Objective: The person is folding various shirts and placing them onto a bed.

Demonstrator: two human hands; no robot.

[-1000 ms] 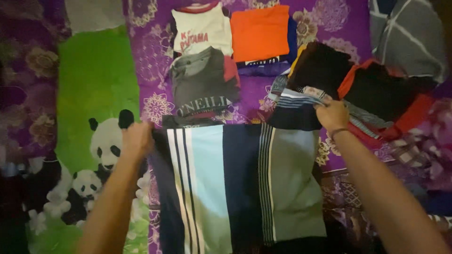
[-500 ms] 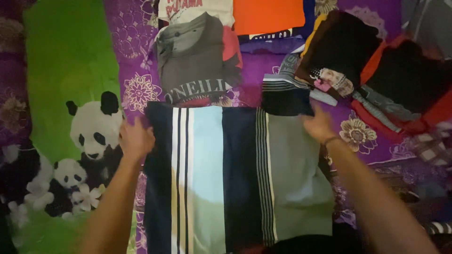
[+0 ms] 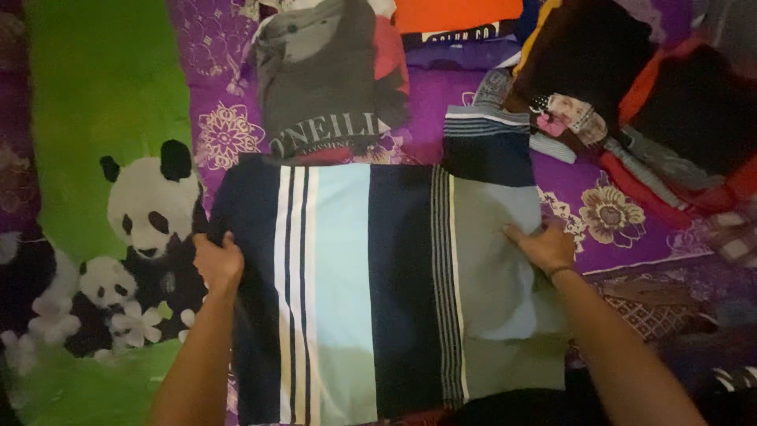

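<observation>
- The left hand (image 3: 217, 264) comes up from the bottom of the view on a nearly straight forearm and sits at the left edge of the striped cloth (image 3: 378, 284), about halfway up that edge. Its fingers are curled shut over the dark navy border, gripping the edge of the fabric.
- The right hand (image 3: 544, 246) reaches in from the lower right, forearm slanting up and to the left, a thin band at the wrist. It lies palm down on the grey panel near the cloth's right edge, fingers stretched out and flat, pressing on the fabric rather than pinching it.
- The striped cloth is spread flat on the bed, between the two hands, filling the middle and lower part of the view. Its stripes run away from the person, from the near edge toward the far edge: navy, thin white and dark lines, pale blue, navy again, fine grey lines, then grey. Its near end passes out of view, so which side is longer cannot be told.
- Just past its far edge lies a folded grey shirt (image 3: 327, 79), and at the far right corner a small folded navy striped piece (image 3: 485, 146) touches it.
- A loose heap of dark and red clothes (image 3: 631, 102) lies to the right, on the purple flowered bedsheet (image 3: 465, 95); a green panda blanket (image 3: 102, 126) lies left.
</observation>
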